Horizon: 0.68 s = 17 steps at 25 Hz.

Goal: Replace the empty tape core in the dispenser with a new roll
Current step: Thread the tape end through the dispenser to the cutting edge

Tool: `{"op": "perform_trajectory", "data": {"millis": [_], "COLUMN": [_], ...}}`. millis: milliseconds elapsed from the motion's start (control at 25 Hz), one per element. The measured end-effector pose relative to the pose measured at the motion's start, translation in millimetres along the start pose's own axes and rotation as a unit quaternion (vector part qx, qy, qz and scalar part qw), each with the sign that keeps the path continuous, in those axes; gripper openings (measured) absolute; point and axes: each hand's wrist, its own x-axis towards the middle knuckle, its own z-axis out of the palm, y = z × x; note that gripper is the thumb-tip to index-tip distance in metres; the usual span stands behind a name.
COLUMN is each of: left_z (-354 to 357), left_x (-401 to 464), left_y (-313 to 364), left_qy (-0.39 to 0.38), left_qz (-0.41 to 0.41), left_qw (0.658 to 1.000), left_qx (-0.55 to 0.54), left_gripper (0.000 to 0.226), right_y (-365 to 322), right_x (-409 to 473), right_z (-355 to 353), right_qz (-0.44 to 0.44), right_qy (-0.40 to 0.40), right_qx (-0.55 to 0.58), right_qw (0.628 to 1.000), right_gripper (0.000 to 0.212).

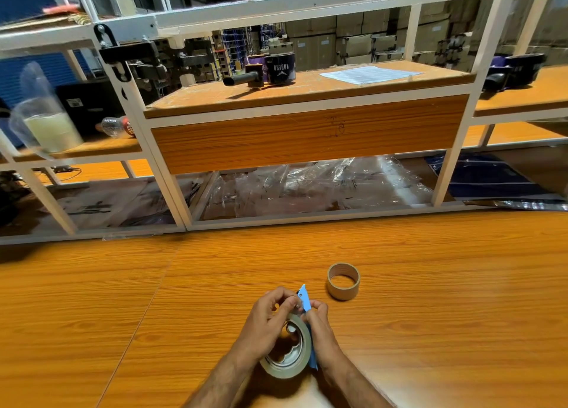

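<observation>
Both hands are closing around the blue plastic dispenser [305, 300] with the grey new tape roll [292, 351]: left hand [270, 315] pinching the tape end, right hand [318, 318] steadying. The empty brown cardboard core [343, 281] is standing apart on the wooden tabletop [123, 300]. Next, I think, is threading the tape towards the blade.

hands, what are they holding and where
Both hands, left and right, hold the blue plastic tape dispenser with its grey tape roll, gripped near the dispenser's top end.
</observation>
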Motion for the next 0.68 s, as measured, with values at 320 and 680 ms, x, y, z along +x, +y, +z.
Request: {"op": "perform_trajectory", "data": {"millis": [320, 680], "left_z": [2, 7], "left_x": [3, 3], "left_y": [-10, -13], "left_qy": [0.031, 0.061], "left_qz": [-0.027, -0.046], "left_qw": [0.999, 0.997], "left_qx": [-0.033, -0.017], "left_gripper": [0.02, 0.011], "right_y": [-1, -1], "right_x": [-7, -14], "right_z": [-1, -4], "right_qz": [-0.005, -0.008], "right_qy": [-0.003, -0.012], "right_qx": [-0.023, -0.017], "right_qw": [1.0, 1.0], "right_gripper": [0.047, 0.033]}}
